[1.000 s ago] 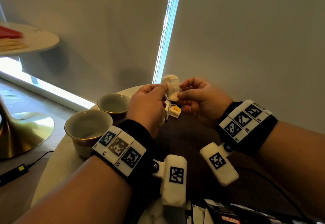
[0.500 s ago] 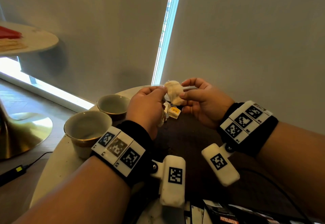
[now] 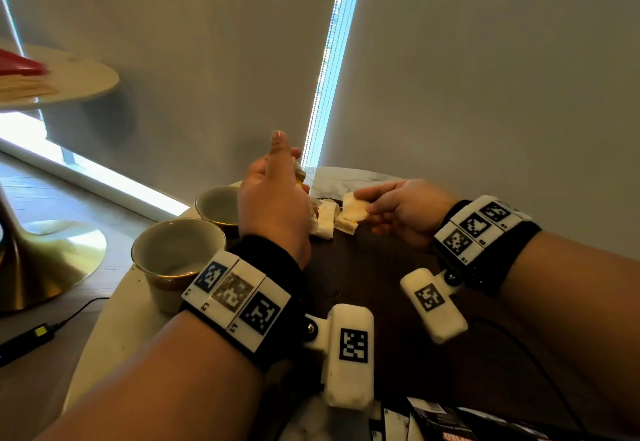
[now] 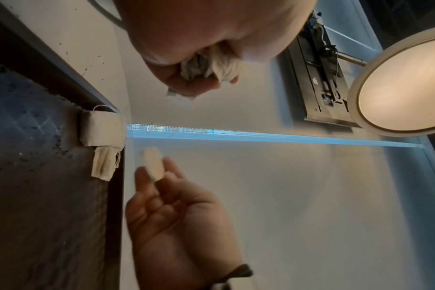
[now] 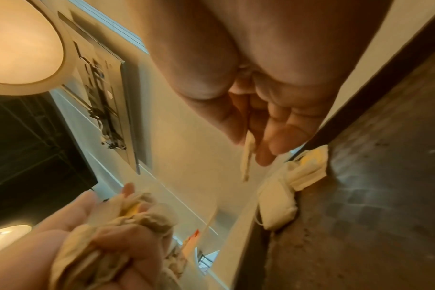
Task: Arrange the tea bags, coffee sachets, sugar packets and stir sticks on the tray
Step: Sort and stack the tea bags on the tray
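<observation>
Apart now, where half a second ago both met over one tea bag above the far part of the tray. Left hand [image 3: 273, 205] raised and turned, forefinger pointing up, the other fingers curled round a crumpled bunch of tea bags [image 5: 117, 231] in the palm; a yellow tag showing among them in the right wrist view. Right hand [image 3: 401, 212] drawn off to the right and lower than before, thumb and fingertips pinching a single tea bag [image 3: 355, 210] by its near edge, so that the bag juts out leftward past the fingertips. Seen edge-on from the right wrist, thin and pale, hanging between thumb and forefinger.

Held bag just above and beside two more tea bags [image 3: 332, 221] lying at the far rim of the dark tray [image 3: 381, 285]; whether touching them, cannot tell. In the left wrist view, those two resting against the tray's raised edge, one folded square, one narrower beside it, strings loose.

Two cups [image 3: 176, 253] on the pale round table [image 3: 114, 330], left of the tray, as earlier. Dark sachets [image 3: 450, 423] at the near edge of the picture, partly cut off.
</observation>
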`<action>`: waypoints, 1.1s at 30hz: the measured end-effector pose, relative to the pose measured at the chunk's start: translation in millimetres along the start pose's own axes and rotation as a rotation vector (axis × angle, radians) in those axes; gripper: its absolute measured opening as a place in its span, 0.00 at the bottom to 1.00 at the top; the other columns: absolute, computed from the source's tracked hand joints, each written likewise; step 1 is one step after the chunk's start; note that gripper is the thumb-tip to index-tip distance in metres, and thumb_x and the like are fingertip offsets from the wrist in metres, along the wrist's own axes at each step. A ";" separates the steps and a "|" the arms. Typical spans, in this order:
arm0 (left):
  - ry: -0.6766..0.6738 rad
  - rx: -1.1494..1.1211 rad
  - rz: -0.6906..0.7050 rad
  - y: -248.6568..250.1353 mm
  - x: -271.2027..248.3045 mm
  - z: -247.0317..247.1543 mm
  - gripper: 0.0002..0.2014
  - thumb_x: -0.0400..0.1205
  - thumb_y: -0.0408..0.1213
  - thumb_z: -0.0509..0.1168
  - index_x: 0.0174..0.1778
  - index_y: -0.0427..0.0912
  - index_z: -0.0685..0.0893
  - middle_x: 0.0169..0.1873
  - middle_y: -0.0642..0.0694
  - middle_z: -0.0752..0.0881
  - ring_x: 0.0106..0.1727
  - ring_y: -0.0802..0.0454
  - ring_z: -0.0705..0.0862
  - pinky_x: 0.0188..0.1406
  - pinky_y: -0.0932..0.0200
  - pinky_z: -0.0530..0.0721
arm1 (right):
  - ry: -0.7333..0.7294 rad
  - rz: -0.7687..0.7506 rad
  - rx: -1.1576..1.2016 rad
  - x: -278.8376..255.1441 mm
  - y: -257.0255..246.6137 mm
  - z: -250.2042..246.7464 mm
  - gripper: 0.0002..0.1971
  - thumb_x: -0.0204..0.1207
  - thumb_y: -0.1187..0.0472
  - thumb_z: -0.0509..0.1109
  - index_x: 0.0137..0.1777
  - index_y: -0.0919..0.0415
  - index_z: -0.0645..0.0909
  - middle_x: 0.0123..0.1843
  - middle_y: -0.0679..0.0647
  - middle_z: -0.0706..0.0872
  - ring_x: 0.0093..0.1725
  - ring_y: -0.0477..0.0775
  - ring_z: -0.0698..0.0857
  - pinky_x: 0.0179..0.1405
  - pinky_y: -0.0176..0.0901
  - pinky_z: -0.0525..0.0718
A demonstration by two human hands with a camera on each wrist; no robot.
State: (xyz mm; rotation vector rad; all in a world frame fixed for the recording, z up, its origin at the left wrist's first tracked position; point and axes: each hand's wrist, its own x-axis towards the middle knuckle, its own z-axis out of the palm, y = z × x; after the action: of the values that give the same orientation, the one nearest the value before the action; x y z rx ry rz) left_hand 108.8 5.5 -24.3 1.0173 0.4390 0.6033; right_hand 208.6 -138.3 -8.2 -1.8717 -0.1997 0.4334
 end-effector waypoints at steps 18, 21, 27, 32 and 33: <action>0.032 0.017 -0.033 0.7 3.9 -1.6 0.26 0.84 0.69 0.54 0.58 0.53 0.87 0.49 0.46 0.88 0.53 0.48 0.87 0.56 0.45 0.90 | -0.027 0.021 0.124 21.3 12.8 -0.4 0.20 0.78 0.79 0.57 0.58 0.65 0.87 0.53 0.63 0.88 0.37 0.51 0.87 0.35 0.42 0.79; 0.040 0.019 -0.030 1.3 3.5 -2.4 0.26 0.84 0.70 0.54 0.56 0.55 0.87 0.51 0.46 0.88 0.58 0.44 0.88 0.60 0.42 0.88 | -0.142 -0.009 0.232 18.1 7.4 3.2 0.22 0.78 0.78 0.56 0.62 0.66 0.86 0.56 0.64 0.88 0.42 0.53 0.88 0.41 0.44 0.84; 0.037 0.033 -0.049 1.9 3.4 -3.6 0.26 0.83 0.71 0.53 0.56 0.56 0.87 0.53 0.45 0.88 0.59 0.43 0.88 0.62 0.40 0.88 | -0.269 0.145 0.022 15.1 11.5 17.5 0.20 0.80 0.77 0.59 0.65 0.64 0.86 0.62 0.65 0.88 0.50 0.57 0.90 0.42 0.42 0.84; 0.018 0.083 -0.038 1.4 5.9 -4.5 0.28 0.84 0.71 0.50 0.58 0.55 0.86 0.51 0.44 0.88 0.56 0.44 0.89 0.63 0.38 0.88 | -0.230 0.161 -0.009 17.1 13.8 23.1 0.21 0.77 0.78 0.61 0.62 0.63 0.88 0.63 0.65 0.87 0.48 0.57 0.90 0.41 0.43 0.83; 0.018 0.086 -0.039 1.1 6.3 -4.6 0.28 0.84 0.71 0.50 0.59 0.55 0.86 0.51 0.44 0.88 0.55 0.44 0.89 0.63 0.38 0.88 | -0.219 0.165 -0.008 17.4 13.4 23.9 0.20 0.77 0.78 0.62 0.62 0.64 0.88 0.64 0.65 0.87 0.49 0.58 0.90 0.41 0.42 0.85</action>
State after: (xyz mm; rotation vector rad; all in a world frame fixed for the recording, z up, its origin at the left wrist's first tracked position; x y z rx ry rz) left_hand 110.5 13.0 -25.8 1.0837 0.5029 0.5631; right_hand 214.2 -115.9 -31.0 -1.8546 -0.1936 0.7530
